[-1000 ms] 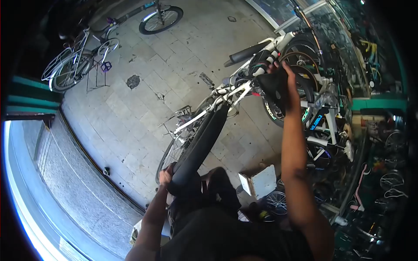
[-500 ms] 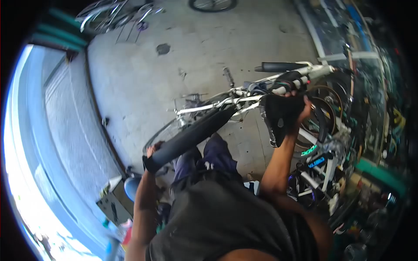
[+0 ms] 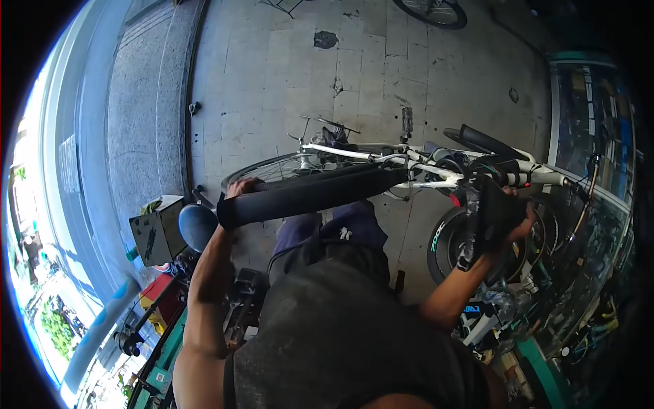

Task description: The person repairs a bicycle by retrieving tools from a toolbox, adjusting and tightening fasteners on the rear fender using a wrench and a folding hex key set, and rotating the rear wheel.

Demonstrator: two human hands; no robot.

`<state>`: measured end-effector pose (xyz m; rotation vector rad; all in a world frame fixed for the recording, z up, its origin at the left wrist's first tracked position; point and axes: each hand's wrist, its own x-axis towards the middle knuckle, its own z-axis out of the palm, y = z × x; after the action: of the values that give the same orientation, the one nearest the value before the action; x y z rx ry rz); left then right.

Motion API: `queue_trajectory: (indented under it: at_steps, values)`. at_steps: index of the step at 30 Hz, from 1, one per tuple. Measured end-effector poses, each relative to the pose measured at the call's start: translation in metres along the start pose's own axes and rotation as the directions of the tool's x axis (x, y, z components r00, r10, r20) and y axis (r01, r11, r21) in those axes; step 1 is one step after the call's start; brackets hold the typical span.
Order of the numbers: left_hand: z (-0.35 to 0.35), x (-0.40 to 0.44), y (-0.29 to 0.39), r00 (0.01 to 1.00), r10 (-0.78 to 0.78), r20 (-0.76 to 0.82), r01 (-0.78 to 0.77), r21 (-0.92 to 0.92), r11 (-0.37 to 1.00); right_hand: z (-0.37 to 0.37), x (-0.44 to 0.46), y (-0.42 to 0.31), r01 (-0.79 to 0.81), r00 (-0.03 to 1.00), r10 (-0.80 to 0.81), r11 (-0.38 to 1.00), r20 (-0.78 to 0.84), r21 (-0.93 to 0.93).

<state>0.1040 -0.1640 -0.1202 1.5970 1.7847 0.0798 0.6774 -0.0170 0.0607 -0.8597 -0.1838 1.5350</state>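
Observation:
A bicycle with a white frame (image 3: 340, 149) stands across the floor before me. My left hand (image 3: 240, 189) has its fingers curled over the left end of a long, broad black band that looks like a mudguard (image 3: 313, 196). At the right, my right hand (image 3: 523, 217) is closed around the edge of the black saddle (image 3: 492, 211), whose rim is worn pale. A red reflector (image 3: 458, 198) shows beside the saddle. Beyond the mudguard lies a spoked wheel (image 3: 272, 165), and a pedal (image 3: 407, 123) sticks out on the far side of the frame.
Another wheel (image 3: 432, 10) is at the top edge. Bicycle parts and a black tyre (image 3: 439, 245) crowd the right, beside a glass case (image 3: 596, 129). To my left are a metal box (image 3: 157, 235), a blue round object (image 3: 197, 227) and a raised step (image 3: 146, 102).
My view has turned, so the bicycle lies more level and farther right. Both hands keep their hold; the saddle and my right hand appear lower and farther right.

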Motion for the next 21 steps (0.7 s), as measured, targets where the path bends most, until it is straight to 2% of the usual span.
queue_trajectory:
  at_steps: [2,4,5,6,7,8,9,10,11,12,14,15,17,18,19,20,21]
  values:
    - [0.009,-0.014,0.004,0.998,0.033,-0.046,-0.037,-0.089,0.995,0.008,-0.002,-0.010,-0.008,0.999,0.009,1.000,0.036,-0.003]
    - [0.022,-0.025,0.012,0.996,-0.015,-0.086,0.020,0.057,0.998,0.016,0.000,-0.015,-0.013,1.000,0.013,0.999,-0.009,-0.043]
    - [0.028,-0.024,0.011,0.990,-0.046,-0.132,0.049,0.020,0.999,0.011,0.002,-0.017,-0.029,1.000,0.030,0.998,0.005,-0.053]
    - [0.048,-0.029,-0.005,0.885,0.133,-0.447,-0.158,-0.019,0.987,0.000,-0.001,-0.018,-0.041,0.999,0.039,0.996,-0.019,-0.082]
    - [0.048,-0.023,-0.006,0.965,-0.006,-0.263,0.008,0.003,1.000,-0.007,0.005,-0.013,-0.048,0.999,0.046,0.994,-0.024,-0.101]
    - [0.048,-0.017,-0.005,0.984,-0.162,-0.076,0.167,0.054,0.985,-0.008,0.011,-0.004,-0.063,0.998,0.064,0.993,0.001,-0.099]
    - [0.051,-0.019,-0.002,0.981,-0.177,-0.077,0.181,0.050,0.982,-0.013,0.005,0.001,-0.067,0.998,0.067,0.993,0.001,-0.099]
    - [0.056,-0.016,0.001,0.973,-0.232,0.011,0.232,0.047,0.972,-0.014,0.000,0.006,-0.060,0.998,0.060,0.993,0.001,-0.100]
    - [0.060,-0.011,0.003,0.955,-0.281,0.097,0.277,0.047,0.960,-0.011,-0.003,0.013,-0.002,0.998,-0.007,0.992,-0.069,-0.130]
    - [0.069,-0.011,0.001,0.955,-0.278,0.103,0.276,0.040,0.960,-0.014,-0.003,0.012,-0.002,0.997,-0.009,0.990,-0.072,-0.139]
    - [0.089,-0.021,-0.013,0.986,-0.164,-0.022,0.165,0.055,0.985,-0.019,-0.002,0.014,-0.054,0.999,0.054,0.996,-0.004,-0.078]
    - [0.092,-0.027,-0.022,0.985,-0.174,-0.016,0.175,0.044,0.984,-0.020,-0.003,0.013,-0.065,0.998,0.065,0.994,-0.007,-0.090]
    - [0.075,-0.043,-0.033,0.984,-0.083,-0.157,0.100,0.104,0.990,-0.022,-0.002,0.011,-0.057,0.998,0.059,0.996,0.025,-0.074]
    - [0.040,-0.055,-0.041,0.964,-0.094,-0.251,0.094,-0.010,0.996,-0.023,0.000,0.010,-0.071,0.997,0.073,0.994,0.029,-0.078]
    - [0.003,-0.067,-0.049,0.934,-0.104,-0.342,0.065,-0.121,0.991,-0.027,0.001,0.008,-0.082,0.990,0.090,0.994,0.109,-0.075]
    - [-0.025,-0.076,-0.057,0.865,-0.166,-0.474,0.098,-0.166,0.981,-0.030,0.002,0.004,-0.088,0.977,0.101,0.993,0.187,-0.074]
    - [-0.032,-0.083,-0.059,0.759,-0.228,-0.610,0.168,-0.155,0.973,-0.033,0.002,-0.001,-0.091,0.977,0.105,0.992,0.184,-0.082]
